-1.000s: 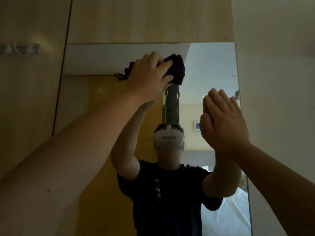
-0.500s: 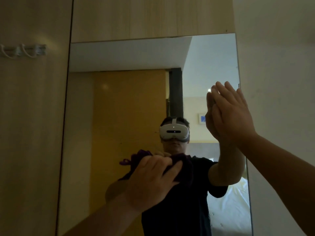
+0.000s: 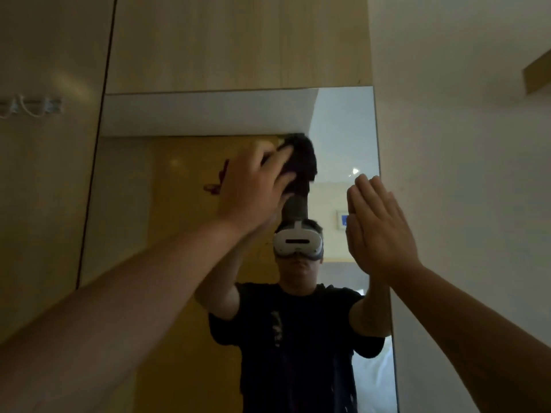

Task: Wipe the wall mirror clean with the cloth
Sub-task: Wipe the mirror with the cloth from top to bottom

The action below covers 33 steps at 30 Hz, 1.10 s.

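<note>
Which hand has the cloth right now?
The left hand, bunching the dark cloth against the mirror; the right hand is flat, empty.

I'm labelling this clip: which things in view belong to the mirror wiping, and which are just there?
In the job:
- tall frameless wall mirror
- dark bunched cloth
- left hand gripping it
- right hand flat at the mirror's edge

Just there:
- white wall hooks
- pale wood panel

Wall mirror (image 3: 185,228) set between a wooden panel (image 3: 50,204) at left and a plain wall (image 3: 465,174) at right. Left hand (image 3: 253,189) presses the cloth (image 3: 301,162) against the upper mirror; right hand (image 3: 378,231) lies flat near the mirror's right edge. Hooks (image 3: 29,106) on the left panel.
</note>
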Motion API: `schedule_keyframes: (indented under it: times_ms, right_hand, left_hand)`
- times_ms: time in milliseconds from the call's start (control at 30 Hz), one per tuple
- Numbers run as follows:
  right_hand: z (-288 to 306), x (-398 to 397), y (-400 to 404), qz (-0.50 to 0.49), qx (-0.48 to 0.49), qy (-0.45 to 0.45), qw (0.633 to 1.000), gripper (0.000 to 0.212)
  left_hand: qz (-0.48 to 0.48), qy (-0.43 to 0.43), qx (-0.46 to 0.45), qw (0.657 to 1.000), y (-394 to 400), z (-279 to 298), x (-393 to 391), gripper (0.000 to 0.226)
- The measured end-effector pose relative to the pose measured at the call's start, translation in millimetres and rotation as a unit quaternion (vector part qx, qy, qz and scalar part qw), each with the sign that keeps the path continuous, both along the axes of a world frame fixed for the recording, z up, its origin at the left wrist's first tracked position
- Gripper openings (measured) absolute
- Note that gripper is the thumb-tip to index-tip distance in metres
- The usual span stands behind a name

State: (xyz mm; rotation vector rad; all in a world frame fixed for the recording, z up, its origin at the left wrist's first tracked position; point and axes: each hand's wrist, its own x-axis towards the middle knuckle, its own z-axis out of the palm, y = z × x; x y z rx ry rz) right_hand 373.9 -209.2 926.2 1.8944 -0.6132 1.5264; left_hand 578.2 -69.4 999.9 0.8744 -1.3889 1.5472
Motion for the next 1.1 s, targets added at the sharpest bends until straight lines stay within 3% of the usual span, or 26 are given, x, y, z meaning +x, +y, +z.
schedule_keyframes:
  times_ms: [167, 333, 500, 733, 1000, 1100]
  right_hand:
    - [1, 0, -1, 0.008, -0.004, -0.004, 1.000, 0.054]
    - [2, 0, -1, 0.019, -0.015, -0.005, 1.000, 0.053]
    - [0, -1, -2, 0.037, -0.027, -0.010, 0.999, 0.052]
    - [-1, -3, -4, 0.117, -0.006, -0.040, 0.992, 0.049]
    - [4, -13, 3, 0.122, -0.007, -0.066, 0.990, 0.046]
    - [15, -39, -4, 0.073, 0.026, -0.094, 0.993, 0.053]
  left_hand:
    - [0.037, 0.044, 0.024, 0.998, -15, 121, -48, 0.038]
    - [0.133, -0.002, 0.095, 0.987, -36, 140, -50, 0.042]
    - [0.094, -0.095, 0.055, 0.990, -43, 68, -33, 0.041]
    - [0.095, -0.086, 0.072, 0.989, -26, -78, -14, 0.044]
    - [0.111, -0.126, 0.098, 0.981, -22, -195, -5, 0.035]
    - [0.116, -0.127, 0.100, 0.980, -22, -204, -4, 0.034]
